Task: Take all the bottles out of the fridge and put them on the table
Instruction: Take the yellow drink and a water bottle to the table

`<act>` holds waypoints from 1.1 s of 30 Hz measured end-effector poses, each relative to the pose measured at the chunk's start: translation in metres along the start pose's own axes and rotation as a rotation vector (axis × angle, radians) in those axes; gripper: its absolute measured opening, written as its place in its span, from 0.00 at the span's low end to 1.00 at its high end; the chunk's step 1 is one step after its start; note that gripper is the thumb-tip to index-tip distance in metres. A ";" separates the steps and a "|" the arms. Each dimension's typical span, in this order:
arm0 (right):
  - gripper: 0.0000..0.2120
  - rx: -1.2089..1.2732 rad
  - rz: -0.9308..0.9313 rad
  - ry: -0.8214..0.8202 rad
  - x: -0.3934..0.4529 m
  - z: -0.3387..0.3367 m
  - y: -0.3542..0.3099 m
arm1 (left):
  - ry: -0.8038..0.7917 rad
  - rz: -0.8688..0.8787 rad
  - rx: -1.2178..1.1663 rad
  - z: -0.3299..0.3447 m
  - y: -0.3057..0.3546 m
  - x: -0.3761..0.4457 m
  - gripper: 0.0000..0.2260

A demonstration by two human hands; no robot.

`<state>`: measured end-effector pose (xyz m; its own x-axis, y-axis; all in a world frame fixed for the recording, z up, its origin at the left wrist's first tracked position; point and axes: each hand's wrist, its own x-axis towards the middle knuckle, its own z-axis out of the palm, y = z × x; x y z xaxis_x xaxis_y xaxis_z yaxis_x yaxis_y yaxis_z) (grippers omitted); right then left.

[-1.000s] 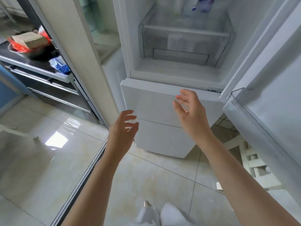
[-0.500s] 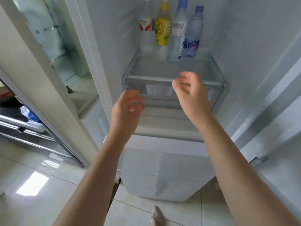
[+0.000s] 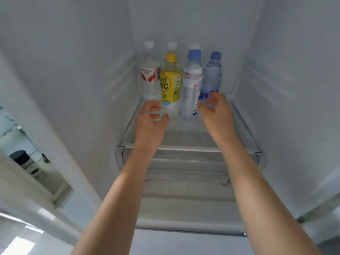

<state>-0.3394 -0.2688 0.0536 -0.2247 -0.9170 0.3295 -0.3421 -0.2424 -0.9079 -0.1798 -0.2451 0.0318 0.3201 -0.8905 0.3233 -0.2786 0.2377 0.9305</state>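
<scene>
Several bottles stand upright at the back of the fridge's glass shelf: a clear one with a red-and-white label, a yellow-labelled one, a clear one with a light-blue cap and a blue-capped one. White caps of more bottles show behind them. My left hand is just in front of the red-labelled bottle's base, fingers curled and apart, holding nothing. My right hand hovers open at the foot of the blue-capped bottle.
White fridge walls close in on both sides. A clear drawer sits under the shelf. At the left, past the fridge's edge, are a dark round container and a tiled floor.
My view has tilted up from the floor and lower drawer into the fridge. Both hands have reached forward over the shelf, close to the bottles.
</scene>
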 end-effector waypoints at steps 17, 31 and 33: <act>0.26 0.019 0.062 -0.152 0.071 0.043 0.026 | -0.123 -0.015 -0.011 0.052 -0.024 0.096 0.30; 0.28 0.086 0.006 -0.081 0.060 0.040 0.040 | -0.090 -0.013 -0.077 0.046 -0.034 0.087 0.23; 0.29 0.116 -0.008 -0.072 0.050 0.036 0.043 | -0.090 0.006 -0.080 0.041 -0.034 0.077 0.22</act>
<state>-0.3323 -0.3361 0.0221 -0.1551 -0.9344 0.3208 -0.2351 -0.2805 -0.9306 -0.1825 -0.3382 0.0178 0.2353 -0.9192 0.3157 -0.2061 0.2702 0.9405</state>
